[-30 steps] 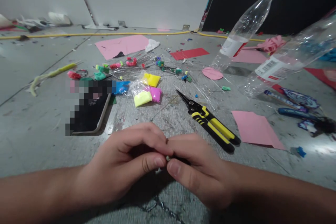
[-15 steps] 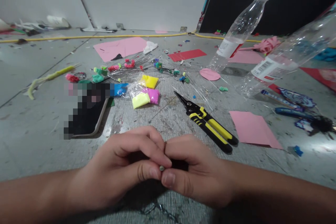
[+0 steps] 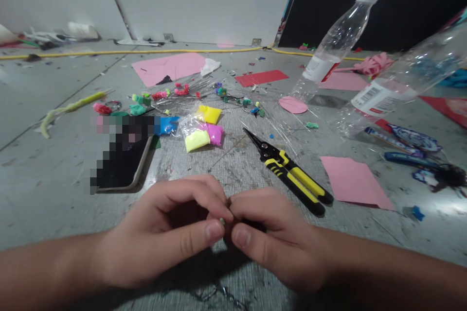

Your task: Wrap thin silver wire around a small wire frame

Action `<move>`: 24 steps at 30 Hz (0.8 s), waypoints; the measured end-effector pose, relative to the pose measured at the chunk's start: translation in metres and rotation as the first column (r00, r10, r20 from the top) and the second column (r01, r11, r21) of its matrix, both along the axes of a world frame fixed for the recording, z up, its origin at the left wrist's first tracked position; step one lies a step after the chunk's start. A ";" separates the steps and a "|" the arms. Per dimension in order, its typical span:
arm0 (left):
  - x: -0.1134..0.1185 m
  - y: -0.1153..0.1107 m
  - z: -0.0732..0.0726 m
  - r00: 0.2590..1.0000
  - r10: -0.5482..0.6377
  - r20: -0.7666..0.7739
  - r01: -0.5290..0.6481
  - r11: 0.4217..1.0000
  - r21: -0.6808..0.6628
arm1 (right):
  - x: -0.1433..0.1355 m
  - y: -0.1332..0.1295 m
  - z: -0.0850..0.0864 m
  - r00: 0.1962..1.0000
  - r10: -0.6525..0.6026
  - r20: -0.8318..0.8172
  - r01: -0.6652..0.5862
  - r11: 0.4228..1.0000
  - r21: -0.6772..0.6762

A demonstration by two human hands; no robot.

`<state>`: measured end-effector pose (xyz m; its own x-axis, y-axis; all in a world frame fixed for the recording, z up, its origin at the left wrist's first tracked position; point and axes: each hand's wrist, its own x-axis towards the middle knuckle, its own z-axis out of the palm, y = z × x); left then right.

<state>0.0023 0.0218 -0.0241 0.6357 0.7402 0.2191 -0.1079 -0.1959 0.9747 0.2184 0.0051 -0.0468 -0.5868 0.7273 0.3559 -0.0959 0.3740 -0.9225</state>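
My left hand [image 3: 175, 233] pinches a tiny greenish piece [image 3: 222, 221] between thumb and forefinger, too small to make out. Against its fingertips rests my right hand [image 3: 273, 238], thumb and curled forefinger closed; whatever it grips is hidden. Both hands are held low over the grey surface [image 3: 219, 165]. Just beyond my right hand lie black and yellow pliers [image 3: 292, 175], tips pointing away to the left. Under the hands, near the bottom edge, is a dark twisted wire [image 3: 226, 295].
A phone [image 3: 124, 160] lies left, beside packets of coloured clay [image 3: 199, 140]. Thin wires and clay bits spread behind. Two plastic bottles [image 3: 328, 48] stand at right, near pink paper [image 3: 355, 182]. A yellow cable [image 3: 146, 51] runs along the back.
The thumbs have drawn slightly apart, and the small piece now sits a little higher, at my left fingertips. The whole view has shifted slightly.
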 end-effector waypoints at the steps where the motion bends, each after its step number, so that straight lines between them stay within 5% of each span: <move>1: -0.001 0.002 0.000 0.999 0.027 -0.045 -0.023 0.997 0.079 | 0.000 -0.001 0.000 0.998 -0.058 -0.002 0.058 0.998 0.028; 3: -0.003 0.006 0.000 0.984 0.074 -0.162 -0.027 0.961 0.275 | 0.000 -0.003 -0.002 0.977 -0.210 -0.021 0.211 0.974 0.082; 6: -0.008 0.011 -0.004 0.930 0.112 -0.350 0.112 0.820 0.561 | -0.002 -0.003 -0.005 0.919 -0.392 -0.047 0.394 0.916 0.077; 11: -0.011 0.011 -0.005 0.815 0.212 -0.539 0.355 0.553 0.754 | -0.005 -0.001 -0.005 0.900 -0.436 -0.021 0.436 0.898 0.058; 14: -0.014 0.011 -0.002 0.786 0.267 -0.558 0.366 0.526 0.767 | -0.006 0.000 -0.004 0.898 -0.440 0.004 0.439 0.896 0.062; 19: -0.020 0.018 -0.005 0.667 0.545 -0.508 0.226 0.501 0.835 | -0.007 0.000 -0.004 0.868 -0.495 0.036 0.493 0.869 0.044; 24: -0.018 0.024 -0.012 0.690 0.510 -0.513 0.190 0.556 0.809 | -0.005 0.001 -0.005 0.823 -0.560 0.100 0.546 0.827 0.136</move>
